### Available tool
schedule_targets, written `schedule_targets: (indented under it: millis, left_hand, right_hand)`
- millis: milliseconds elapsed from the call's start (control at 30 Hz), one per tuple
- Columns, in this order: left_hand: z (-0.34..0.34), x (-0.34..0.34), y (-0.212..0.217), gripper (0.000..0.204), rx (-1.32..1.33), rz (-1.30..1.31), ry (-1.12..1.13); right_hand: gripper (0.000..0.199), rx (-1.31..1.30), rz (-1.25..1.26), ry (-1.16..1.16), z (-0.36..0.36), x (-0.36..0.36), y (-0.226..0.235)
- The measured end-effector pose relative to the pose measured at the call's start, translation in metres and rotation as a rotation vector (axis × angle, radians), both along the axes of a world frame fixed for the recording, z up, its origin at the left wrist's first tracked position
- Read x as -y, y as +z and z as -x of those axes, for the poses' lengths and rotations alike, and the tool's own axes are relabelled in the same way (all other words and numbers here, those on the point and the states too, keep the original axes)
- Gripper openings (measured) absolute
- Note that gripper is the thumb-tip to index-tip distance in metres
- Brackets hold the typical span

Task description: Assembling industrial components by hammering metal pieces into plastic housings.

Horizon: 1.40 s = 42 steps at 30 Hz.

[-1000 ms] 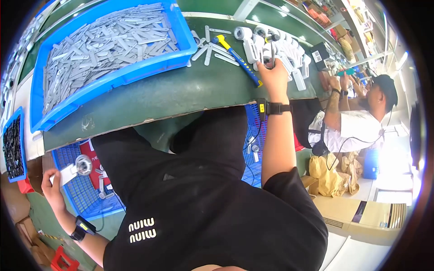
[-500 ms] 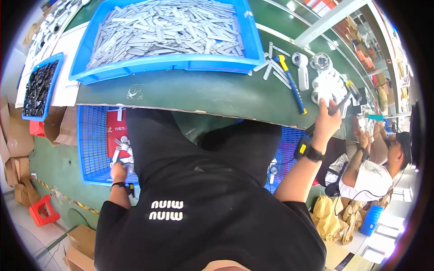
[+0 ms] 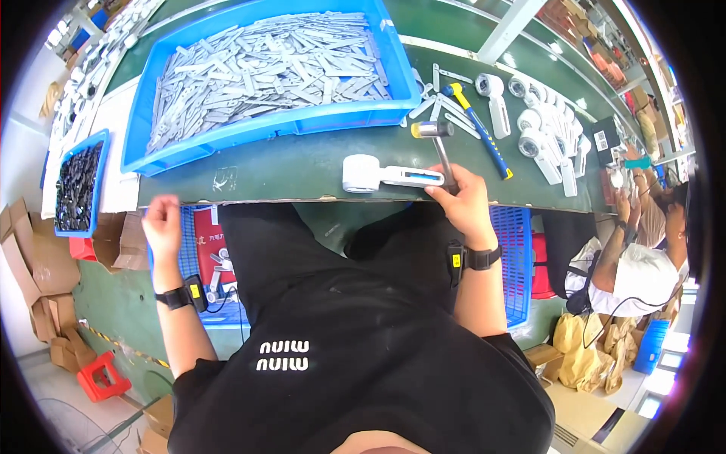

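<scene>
My right hand (image 3: 464, 203) is closed around the handle of a small hammer (image 3: 434, 130), whose head is yellow and black. Its fingers also grip the handle end of a white handheld fan body (image 3: 363, 172), with a round head and a blue-lined slot in its handle, at the table's near edge. My left hand (image 3: 162, 223) is raised with curled fingers near the left end of the table edge, and nothing shows in it. Beneath it, a blue basket (image 3: 187, 265) contains more white fan bodies (image 3: 221, 263).
A large blue tray (image 3: 302, 117) of grey strips covers the back of the green table (image 3: 302, 170). Left of it sits a small bin (image 3: 97, 198) of black parts. A blue-and-yellow hammer (image 3: 484, 136) and piled white fan bodies (image 3: 556, 140) lie right. A co-worker (image 3: 643, 265) sits beyond.
My right hand has come left from the pile, bringing the hammer and a fan body to the table's front. My left hand has risen out of the basket, leaving the fan bodies there.
</scene>
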<state>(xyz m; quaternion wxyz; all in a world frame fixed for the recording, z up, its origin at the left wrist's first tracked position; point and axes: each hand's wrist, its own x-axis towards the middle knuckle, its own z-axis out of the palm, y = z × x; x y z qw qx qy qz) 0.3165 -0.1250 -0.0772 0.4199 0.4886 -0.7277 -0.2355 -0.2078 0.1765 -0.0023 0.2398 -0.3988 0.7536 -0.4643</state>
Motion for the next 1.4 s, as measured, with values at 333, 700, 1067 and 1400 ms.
schedule_targets:
  millis: [333,700,1067,1400]
  left_hand:
    - [0.253,0.017,0.178,0.017,0.402,0.242,-0.453]
    - [0.317,0.124,0.114,0.034,1.087,-0.061,-0.319]
    - [0.256,-0.008,0.15,0.036,-0.056,-0.305,-0.711]
    - [0.313,-0.14,0.084,0.035,-0.364,-0.658,-1.119]
  right_hand:
    - [0.034,0.225,-0.042,0.155,0.019,0.0,0.009]
    - [0.037,0.46,0.386,0.145,0.034,-0.004,-0.029]
    - [0.037,0.464,0.386,0.081,0.038,-0.007,-0.027]
    - [0.026,0.319,0.466,0.099,-0.032,0.0,-0.004]
